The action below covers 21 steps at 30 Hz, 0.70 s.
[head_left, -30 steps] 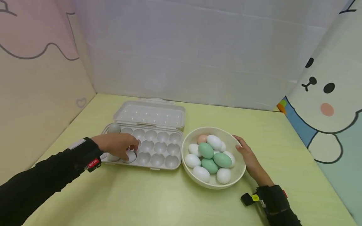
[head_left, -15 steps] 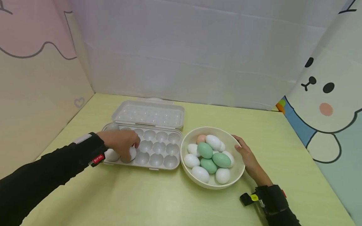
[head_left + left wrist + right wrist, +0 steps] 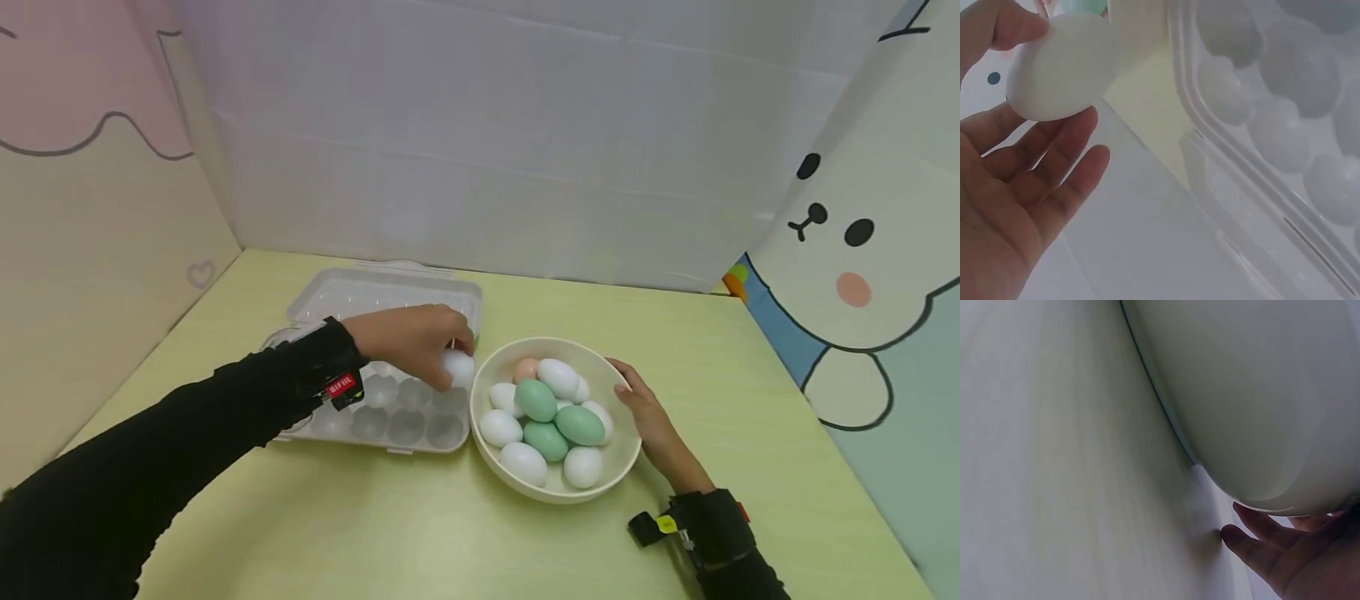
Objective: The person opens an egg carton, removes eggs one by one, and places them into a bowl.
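Two hands at work, seen from the head view. Left hand [image 3: 412,340] pinches a white egg [image 3: 457,367] over the far right corner of the open egg tray [image 3: 390,421], just beside the bowl [image 3: 557,493]. Right hand [image 3: 651,417] lies with relaxed fingers against the bowl's right outer wall, steadying it, gripping nothing. Bowl holds white, green and one pinkish egg. Tray cups in view look empty; the left end is hidden by the sleeve. Tray lid [image 3: 352,293] lies open on the far side. Judgement: the egg wants a straight, slow lowering into a cup, blunt end settled before the fingers let go; tray rim and bowl rim sit close together, so little room on the right, and the hand should come from above rather than sideways. Open green table [image 3: 420,533] on the near side gives free room for the forearm.

Left wrist view: egg [image 3: 1063,65] held between thumb and fingertips [image 3: 1075,134], remaining fingers loosely spread below it. Tray cups [image 3: 1285,131] lie to the right, its raised rim between egg and cups; clear that rim first.

Right wrist view: bowl underside [image 3: 1254,394] fills the frame; fingers [image 3: 1260,547] rest extended by its base on the table.
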### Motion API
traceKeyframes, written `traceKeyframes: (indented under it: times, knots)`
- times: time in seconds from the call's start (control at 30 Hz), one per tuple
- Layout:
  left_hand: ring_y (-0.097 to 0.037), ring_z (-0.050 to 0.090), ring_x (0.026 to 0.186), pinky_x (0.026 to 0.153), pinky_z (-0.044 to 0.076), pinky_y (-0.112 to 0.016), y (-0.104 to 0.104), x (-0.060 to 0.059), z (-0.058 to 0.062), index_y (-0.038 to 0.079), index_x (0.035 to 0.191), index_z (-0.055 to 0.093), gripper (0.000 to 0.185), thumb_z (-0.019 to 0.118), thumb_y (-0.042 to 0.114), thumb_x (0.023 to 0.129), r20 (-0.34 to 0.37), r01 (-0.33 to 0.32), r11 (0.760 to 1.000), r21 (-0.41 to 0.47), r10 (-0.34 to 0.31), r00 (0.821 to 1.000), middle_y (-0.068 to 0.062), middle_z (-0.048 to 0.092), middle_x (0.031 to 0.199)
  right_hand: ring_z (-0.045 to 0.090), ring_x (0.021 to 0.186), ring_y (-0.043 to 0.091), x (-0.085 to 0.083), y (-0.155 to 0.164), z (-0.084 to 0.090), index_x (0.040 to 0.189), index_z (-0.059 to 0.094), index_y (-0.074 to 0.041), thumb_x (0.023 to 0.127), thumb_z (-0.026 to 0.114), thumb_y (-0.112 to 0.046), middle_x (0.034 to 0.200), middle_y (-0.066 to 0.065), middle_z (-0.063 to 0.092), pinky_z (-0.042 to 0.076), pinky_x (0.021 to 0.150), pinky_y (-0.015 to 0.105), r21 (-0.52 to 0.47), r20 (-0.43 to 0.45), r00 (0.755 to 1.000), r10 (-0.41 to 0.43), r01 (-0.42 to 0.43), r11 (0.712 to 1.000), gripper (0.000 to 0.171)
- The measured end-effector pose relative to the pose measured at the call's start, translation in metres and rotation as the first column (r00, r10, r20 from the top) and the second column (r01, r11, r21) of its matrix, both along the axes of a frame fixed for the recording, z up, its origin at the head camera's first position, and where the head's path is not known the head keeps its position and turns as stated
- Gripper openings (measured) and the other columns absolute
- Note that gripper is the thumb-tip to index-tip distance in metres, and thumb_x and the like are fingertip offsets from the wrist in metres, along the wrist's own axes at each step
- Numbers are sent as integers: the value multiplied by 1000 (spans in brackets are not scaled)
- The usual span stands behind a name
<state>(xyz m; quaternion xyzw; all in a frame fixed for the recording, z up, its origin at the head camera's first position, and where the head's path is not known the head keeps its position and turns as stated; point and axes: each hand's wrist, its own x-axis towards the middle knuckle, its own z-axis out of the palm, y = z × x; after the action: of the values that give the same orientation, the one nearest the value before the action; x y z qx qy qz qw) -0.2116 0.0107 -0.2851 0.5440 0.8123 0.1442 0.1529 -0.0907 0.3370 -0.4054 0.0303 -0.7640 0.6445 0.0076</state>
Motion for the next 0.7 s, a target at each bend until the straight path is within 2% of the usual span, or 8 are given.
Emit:
traceKeyframes:
  times: [0.17, 0.23, 0.3, 0.43, 0.6, 0.67, 0.7]
  knots:
    - [-14, 52, 80, 72, 45, -25, 30, -4, -13, 6, 98, 69, 28, 67, 11, 71, -25, 25, 996, 80, -23, 999, 0, 59, 89, 48, 107, 1, 0, 1, -1, 140, 27, 9, 103, 32, -14, 130, 0, 44, 40, 87, 16, -10, -16, 1000, -7, 7, 1000, 44]
    - [-13, 53, 78, 70, 45, -26, 39, -4, -19, 6, 97, 70, 27, 68, 13, 71, -90, 19, 993, 115, -9, 996, 0, 60, 87, 49, 106, 1, 0, 1, -1, 139, 27, 10, 103, 33, -14, 125, -7, 45, 41, 86, 16, -17, -29, 1000, -1, 0, 1000, 44]
    - [-13, 54, 75, 71, 44, -30, 46, -1, -26, 7, 95, 70, 26, 70, 15, 70, -166, 4, 990, 141, 19, 986, 1, 59, 84, 50, 106, 3, -1, 0, -1, 139, 27, 11, 103, 33, -14, 127, -2, 45, 41, 86, 17, -23, -39, 999, 8, -9, 1000, 44]
    - [-15, 55, 75, 73, 39, -38, 57, 8, -38, 10, 90, 67, 23, 74, 19, 70, -310, -27, 992, 127, 65, 948, 1, 57, 80, 50, 107, 6, -2, 0, -1, 139, 28, 10, 103, 33, -14, 129, 6, 43, 42, 86, 18, -17, -35, 999, 9, -10, 1000, 43]
    - [-19, 55, 80, 80, 37, -42, 64, 14, -46, 12, 91, 63, 27, 75, 28, 73, -463, -67, 997, 42, 78, 883, 0, 55, 80, 50, 108, 6, -2, 2, 0, 140, 28, 8, 103, 33, -16, 129, 4, 43, 43, 86, 19, -17, -21, 1000, 3, -4, 1000, 45]
    - [-20, 55, 81, 82, 37, -44, 65, 16, -47, 12, 93, 62, 30, 74, 31, 74, -511, -79, 996, 46, 91, 855, 0, 56, 81, 50, 107, 5, -2, 3, 1, 140, 28, 8, 103, 33, -17, 129, 2, 44, 43, 86, 19, -16, -21, 1000, 1, -1, 1000, 45]
    - [-20, 55, 82, 82, 37, -44, 66, 16, -48, 12, 94, 61, 31, 74, 32, 74, -521, -85, 995, 56, 102, 847, 0, 56, 82, 50, 107, 4, -2, 3, 1, 140, 28, 8, 103, 34, -17, 129, 2, 44, 42, 86, 18, -17, -22, 1000, -1, 0, 1000, 45]
